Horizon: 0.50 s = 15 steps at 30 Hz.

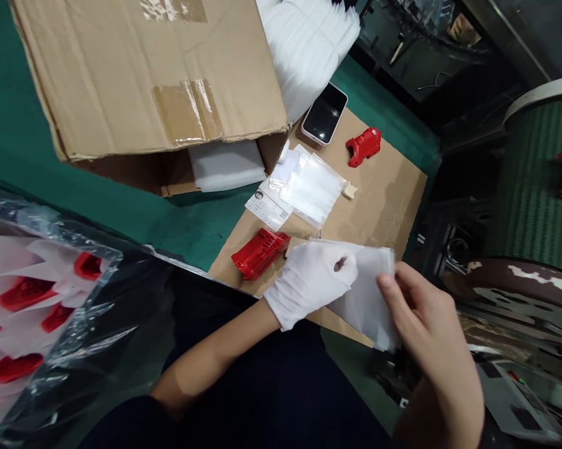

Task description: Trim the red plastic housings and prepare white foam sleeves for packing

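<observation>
My left hand (311, 277), in a white glove with a dark gap at its curled fingers, is closed on the left part of a translucent white sheet (367, 293). Bare and ungloved, my right hand (421, 312) pinches the right edge of the same sheet between thumb and fingers. Just left of the glove, a red plastic part (261, 252) lies on the cardboard sheet (388, 193). Beyond my hands are a stack of clear bags (313, 190) and a printed white label (268, 210).
An open cardboard box (154, 75) stands at the upper left, with white foam sheets (309, 50) beside it. Near them lie a phone (325, 114) and another red part (364, 147). A green conveyor belt (538, 181) runs at the right; bagged red parts (26, 293) fill the lower left.
</observation>
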Each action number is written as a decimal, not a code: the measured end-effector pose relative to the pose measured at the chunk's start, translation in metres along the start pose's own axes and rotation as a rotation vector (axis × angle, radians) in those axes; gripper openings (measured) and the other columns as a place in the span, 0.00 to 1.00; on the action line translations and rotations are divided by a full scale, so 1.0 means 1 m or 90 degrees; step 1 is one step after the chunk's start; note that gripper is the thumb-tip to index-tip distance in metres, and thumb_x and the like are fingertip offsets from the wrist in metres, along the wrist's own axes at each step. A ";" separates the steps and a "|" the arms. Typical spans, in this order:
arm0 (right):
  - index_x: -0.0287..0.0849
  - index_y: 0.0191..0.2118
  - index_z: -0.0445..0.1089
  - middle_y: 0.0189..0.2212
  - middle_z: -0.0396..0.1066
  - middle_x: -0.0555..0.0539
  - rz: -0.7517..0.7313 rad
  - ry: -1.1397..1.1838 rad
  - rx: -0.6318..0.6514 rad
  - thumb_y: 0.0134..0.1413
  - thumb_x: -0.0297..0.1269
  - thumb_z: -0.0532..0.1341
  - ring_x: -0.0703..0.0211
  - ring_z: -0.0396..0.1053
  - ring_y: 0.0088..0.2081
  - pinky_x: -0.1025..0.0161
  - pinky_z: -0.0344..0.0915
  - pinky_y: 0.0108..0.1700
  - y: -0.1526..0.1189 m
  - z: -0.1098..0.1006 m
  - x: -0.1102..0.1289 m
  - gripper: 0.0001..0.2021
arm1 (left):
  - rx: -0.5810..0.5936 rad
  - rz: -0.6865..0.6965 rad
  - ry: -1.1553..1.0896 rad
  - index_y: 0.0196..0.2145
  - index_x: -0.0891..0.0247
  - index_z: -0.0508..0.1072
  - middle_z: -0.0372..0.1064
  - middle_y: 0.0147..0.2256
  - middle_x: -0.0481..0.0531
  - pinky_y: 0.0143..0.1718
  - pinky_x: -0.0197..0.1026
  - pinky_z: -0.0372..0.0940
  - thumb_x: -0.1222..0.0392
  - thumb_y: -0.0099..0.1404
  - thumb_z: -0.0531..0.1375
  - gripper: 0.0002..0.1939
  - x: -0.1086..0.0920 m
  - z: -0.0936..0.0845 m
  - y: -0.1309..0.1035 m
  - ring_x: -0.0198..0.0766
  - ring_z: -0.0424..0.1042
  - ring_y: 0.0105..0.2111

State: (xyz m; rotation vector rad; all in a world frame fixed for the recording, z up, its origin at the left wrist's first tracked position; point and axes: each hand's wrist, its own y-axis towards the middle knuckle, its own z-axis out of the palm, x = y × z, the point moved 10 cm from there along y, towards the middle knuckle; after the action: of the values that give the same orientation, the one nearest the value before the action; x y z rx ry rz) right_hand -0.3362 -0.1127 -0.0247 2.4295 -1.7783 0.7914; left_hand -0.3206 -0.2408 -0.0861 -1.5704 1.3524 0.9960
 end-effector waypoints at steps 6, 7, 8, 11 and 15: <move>0.45 0.47 0.71 0.34 0.70 0.48 0.008 0.146 0.077 0.71 0.45 0.49 0.60 0.69 0.34 0.66 0.65 0.35 -0.015 0.011 -0.002 0.16 | 0.007 -0.019 -0.089 0.22 0.62 0.59 0.55 0.22 0.42 0.30 0.37 0.52 0.62 0.66 0.54 0.14 0.010 -0.002 -0.003 0.31 0.55 0.25; 0.46 0.48 0.71 0.35 0.69 0.48 0.000 0.155 0.081 0.70 0.44 0.51 0.60 0.68 0.35 0.65 0.66 0.36 -0.015 0.017 -0.002 0.14 | 0.011 -0.022 -0.111 0.22 0.62 0.57 0.54 0.22 0.42 0.30 0.37 0.52 0.62 0.66 0.54 0.15 0.012 -0.003 -0.005 0.31 0.54 0.25; 0.46 0.49 0.69 0.35 0.67 0.48 -0.012 0.163 0.071 0.69 0.43 0.53 0.60 0.67 0.35 0.65 0.66 0.36 -0.014 0.023 -0.003 0.12 | 0.013 -0.027 -0.127 0.22 0.62 0.56 0.52 0.22 0.42 0.30 0.37 0.52 0.62 0.67 0.54 0.15 0.014 -0.005 -0.006 0.30 0.54 0.25; 0.45 0.54 0.59 0.38 0.61 0.49 -0.027 0.216 0.006 0.64 0.42 0.58 0.63 0.64 0.32 0.65 0.66 0.34 -0.010 0.039 -0.004 0.16 | 0.017 -0.058 -0.132 0.22 0.62 0.54 0.51 0.22 0.41 0.29 0.37 0.51 0.62 0.67 0.54 0.16 0.023 -0.013 -0.014 0.30 0.53 0.25; 0.45 0.43 0.58 0.33 0.63 0.52 0.006 0.284 0.081 0.62 0.43 0.58 0.65 0.64 0.28 0.67 0.64 0.28 -0.008 0.074 0.007 0.10 | 0.005 -0.117 -0.110 0.23 0.62 0.57 0.53 0.22 0.41 0.28 0.37 0.51 0.60 0.68 0.54 0.16 0.036 -0.026 -0.026 0.30 0.53 0.24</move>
State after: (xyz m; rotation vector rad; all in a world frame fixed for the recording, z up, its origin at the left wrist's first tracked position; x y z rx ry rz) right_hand -0.2993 -0.1391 -0.0840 2.0865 -1.6074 1.3550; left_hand -0.2898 -0.2757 -0.1084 -1.5355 1.0728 0.9869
